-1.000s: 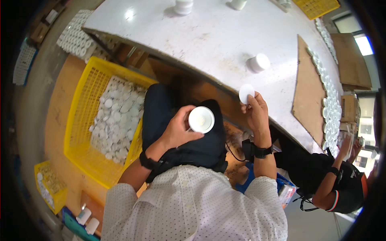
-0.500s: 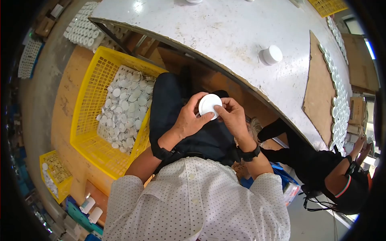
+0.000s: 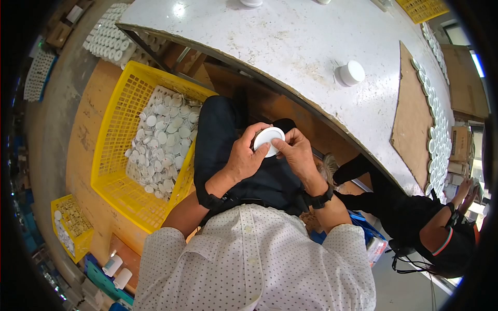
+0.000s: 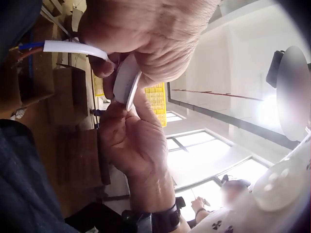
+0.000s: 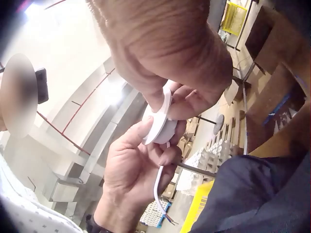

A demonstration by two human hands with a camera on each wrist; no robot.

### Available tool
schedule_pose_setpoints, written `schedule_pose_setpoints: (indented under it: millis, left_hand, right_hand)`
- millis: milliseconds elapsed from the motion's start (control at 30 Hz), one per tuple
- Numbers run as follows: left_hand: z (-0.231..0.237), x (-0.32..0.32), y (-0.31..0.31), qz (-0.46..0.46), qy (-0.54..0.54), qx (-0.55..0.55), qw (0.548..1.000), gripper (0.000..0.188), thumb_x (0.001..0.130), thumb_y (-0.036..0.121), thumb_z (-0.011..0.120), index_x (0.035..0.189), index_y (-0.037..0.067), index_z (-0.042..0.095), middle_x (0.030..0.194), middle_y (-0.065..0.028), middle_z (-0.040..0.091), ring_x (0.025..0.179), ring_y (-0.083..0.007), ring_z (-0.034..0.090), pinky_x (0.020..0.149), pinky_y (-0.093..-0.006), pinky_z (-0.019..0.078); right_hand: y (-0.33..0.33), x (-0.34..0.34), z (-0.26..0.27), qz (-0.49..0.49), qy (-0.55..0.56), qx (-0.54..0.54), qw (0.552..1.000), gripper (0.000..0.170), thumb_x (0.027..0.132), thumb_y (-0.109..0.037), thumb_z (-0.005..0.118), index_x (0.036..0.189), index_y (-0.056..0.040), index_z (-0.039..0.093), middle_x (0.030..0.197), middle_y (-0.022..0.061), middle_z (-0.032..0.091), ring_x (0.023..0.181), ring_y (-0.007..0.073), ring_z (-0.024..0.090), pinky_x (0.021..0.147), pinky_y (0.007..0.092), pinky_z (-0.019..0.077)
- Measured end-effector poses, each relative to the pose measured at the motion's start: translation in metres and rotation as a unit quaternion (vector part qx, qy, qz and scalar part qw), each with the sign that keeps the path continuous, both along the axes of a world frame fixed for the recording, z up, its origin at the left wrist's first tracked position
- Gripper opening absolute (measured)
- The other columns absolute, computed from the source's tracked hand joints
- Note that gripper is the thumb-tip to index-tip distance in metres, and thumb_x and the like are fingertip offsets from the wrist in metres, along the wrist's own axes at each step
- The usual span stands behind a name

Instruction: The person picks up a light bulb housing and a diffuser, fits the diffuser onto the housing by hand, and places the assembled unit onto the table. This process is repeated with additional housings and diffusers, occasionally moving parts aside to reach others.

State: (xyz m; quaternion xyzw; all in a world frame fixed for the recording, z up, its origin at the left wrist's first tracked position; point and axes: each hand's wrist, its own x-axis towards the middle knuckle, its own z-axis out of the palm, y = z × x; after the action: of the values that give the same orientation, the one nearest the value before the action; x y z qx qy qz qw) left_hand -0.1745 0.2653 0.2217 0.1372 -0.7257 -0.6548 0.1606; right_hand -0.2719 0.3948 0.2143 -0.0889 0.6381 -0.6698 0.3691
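Observation:
Over the lap, both hands hold a white round lamp (image 3: 268, 137) whose face is covered by a flat white disc (image 3: 269, 141). My left hand (image 3: 244, 157) grips the lamp's body from the left, its thumb on the face. From the right, my right hand (image 3: 297, 155) pinches the rim, thumb at the disc's edge and fingers curled behind. In the right wrist view, a white cable (image 5: 157, 187) hangs from the lamp's back. Bare blue and brown wire ends show on the cable (image 4: 73, 47) in the left wrist view.
A yellow basket (image 3: 116, 129) of loose white discs (image 3: 163, 137) stands at the left. Ahead, the white table (image 3: 290, 46) carries a white lamp (image 3: 353, 72) and a cardboard sheet (image 3: 412, 114) beside rows of round white pieces. Another person (image 3: 436, 228) sits at the right.
My right hand has brought the disc from beside the table edge onto the open lamp in my left hand. During the last half second, the lamp has tilted slightly.

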Motion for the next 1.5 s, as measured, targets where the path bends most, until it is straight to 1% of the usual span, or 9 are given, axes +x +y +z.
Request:
schedule_pose_setpoints:
  millis: [300, 367, 500, 700, 867, 1033, 1167, 1267, 1500]
  left_hand:
    - [-0.016, 0.003, -0.013, 0.06, -0.044, 0.074, 0.994, 0.043, 0.076, 0.01, 0.065, 0.114, 0.003, 0.048, 0.101, -0.0139, 0.06, 0.095, -0.0203, 0.059, 0.081, -0.0305, 0.0465]
    - [-0.013, 0.012, -0.04, 0.146, -0.047, -0.019, 0.988, 0.05, 0.07, 0.012, 0.071, 0.114, 0.002, 0.049, 0.101, -0.0112, 0.059, 0.093, -0.0177, 0.057, 0.083, -0.0298, 0.0457]
    - [-0.044, 0.046, -0.11, 0.317, -0.131, 0.131, 0.93, 0.051, 0.074, 0.008, 0.068, 0.12, 0.004, 0.045, 0.096, -0.0047, 0.058, 0.08, -0.0123, 0.057, 0.056, -0.023, 0.0465]
    - [-0.183, 0.156, -0.191, 0.423, -0.177, 0.29, 0.84, 0.051, 0.076, 0.003, 0.054, 0.124, 0.01, 0.038, 0.11, -0.0101, 0.053, 0.091, -0.0244, 0.058, 0.063, -0.0383, 0.0507]
    - [-0.225, 0.224, -0.194, 0.451, -0.243, 0.287, 0.81, 0.045, 0.068, 0.005, 0.052, 0.113, 0.009, 0.047, 0.096, -0.0076, 0.058, 0.08, -0.0244, 0.059, 0.058, -0.0384, 0.0474]
    - [-0.296, 0.268, -0.207, 0.47, -0.398, 0.035, 0.787, 0.049, 0.072, 0.014, 0.06, 0.116, -0.002, 0.048, 0.093, -0.0129, 0.058, 0.072, -0.021, 0.056, 0.058, -0.0323, 0.0455]
    - [-0.224, 0.196, -0.182, 0.417, -0.327, 0.173, 0.83, 0.034, 0.079, 0.021, 0.061, 0.102, -0.005, 0.058, 0.084, -0.0114, 0.061, 0.073, -0.0182, 0.059, 0.062, -0.0283, 0.047]
    - [-0.187, 0.134, -0.161, 0.409, -0.232, 0.162, 0.867, 0.031, 0.088, 0.026, 0.056, 0.092, -0.004, 0.062, 0.075, -0.0072, 0.062, 0.067, -0.0139, 0.057, 0.059, -0.026, 0.0457]
    - [-0.107, 0.026, -0.105, 0.252, -0.133, 0.014, 0.958, 0.025, 0.09, 0.019, 0.051, 0.095, -0.002, 0.062, 0.096, -0.0097, 0.065, 0.081, -0.0173, 0.062, 0.068, -0.0265, 0.0485]
  right_hand:
    - [-0.009, 0.001, 0.003, 0.013, 0.02, 0.091, 0.996, 0.017, 0.08, -0.012, 0.066, 0.078, -0.0051, 0.051, 0.066, 0.002, 0.054, 0.055, 0.0078, 0.052, 0.047, 0.02, 0.0417]
    - [-0.005, -0.004, 0.009, 0.008, 0.064, 0.05, 0.997, 0.011, 0.082, -0.012, 0.063, 0.083, -0.0057, 0.054, 0.068, 0.0011, 0.055, 0.06, 0.0073, 0.054, 0.051, 0.0193, 0.0426]
    - [0.02, -0.026, 0.022, -0.05, 0.127, 0.011, 0.991, 0.005, 0.085, -0.008, 0.058, 0.086, -0.0053, 0.054, 0.07, -0.0007, 0.054, 0.061, 0.0054, 0.051, 0.054, 0.0175, 0.0398]
    - [0.047, -0.057, 0.041, -0.145, 0.213, 0.042, 0.965, 0.009, 0.087, -0.012, 0.058, 0.085, -0.0048, 0.053, 0.067, -0.0007, 0.052, 0.06, 0.0045, 0.047, 0.055, 0.0171, 0.0367]
    - [0.063, -0.075, 0.049, -0.182, 0.249, 0.041, 0.95, 0.01, 0.087, -0.013, 0.058, 0.085, -0.0044, 0.053, 0.066, -0.0004, 0.052, 0.059, 0.0044, 0.047, 0.054, 0.0172, 0.0366]
    - [0.077, -0.093, 0.051, -0.217, 0.249, 0.082, 0.94, 0.011, 0.087, -0.013, 0.057, 0.084, -0.0039, 0.053, 0.068, 0.0, 0.053, 0.058, 0.0051, 0.048, 0.053, 0.0174, 0.0378]
    - [0.08, -0.102, 0.049, -0.249, 0.247, 0.108, 0.93, 0.01, 0.087, -0.013, 0.057, 0.084, -0.0039, 0.054, 0.069, -0.0005, 0.054, 0.059, 0.0051, 0.049, 0.054, 0.0174, 0.0394]
    - [0.085, -0.113, 0.043, -0.252, 0.307, 0.143, 0.906, 0.011, 0.087, -0.014, 0.058, 0.085, -0.0037, 0.054, 0.07, -0.0012, 0.053, 0.061, 0.0051, 0.051, 0.056, 0.0175, 0.041]
    - [0.102, -0.134, 0.02, -0.299, 0.33, 0.156, 0.882, 0.011, 0.086, -0.012, 0.059, 0.084, -0.002, 0.055, 0.069, -0.0007, 0.053, 0.062, 0.0057, 0.051, 0.057, 0.0189, 0.0421]
